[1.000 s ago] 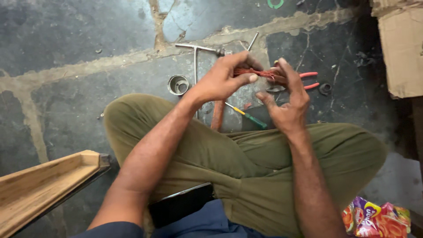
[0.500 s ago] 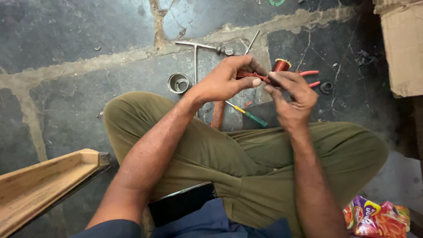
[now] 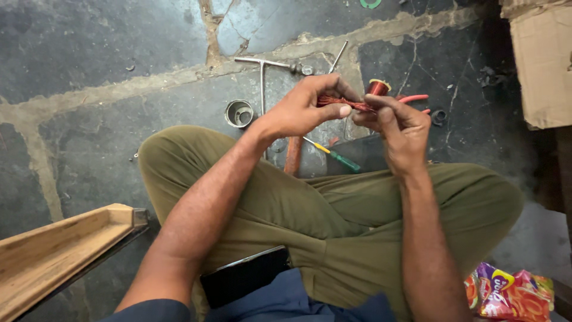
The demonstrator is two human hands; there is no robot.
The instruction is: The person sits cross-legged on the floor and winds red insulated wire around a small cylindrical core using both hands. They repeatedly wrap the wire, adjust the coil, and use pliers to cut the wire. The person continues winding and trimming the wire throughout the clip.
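Between both hands (image 3: 357,110), a thin coppery wire bundle (image 3: 345,103).

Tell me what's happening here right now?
A person sits cross-legged on a stone floor, pinching a bundle of copper wire between both hands: the left hand and the right hand. On the floor beyond lie a copper wire spool, a T-shaped metal wrench, a small metal cup and a green-handled screwdriver. A dark phone rests on the lap.
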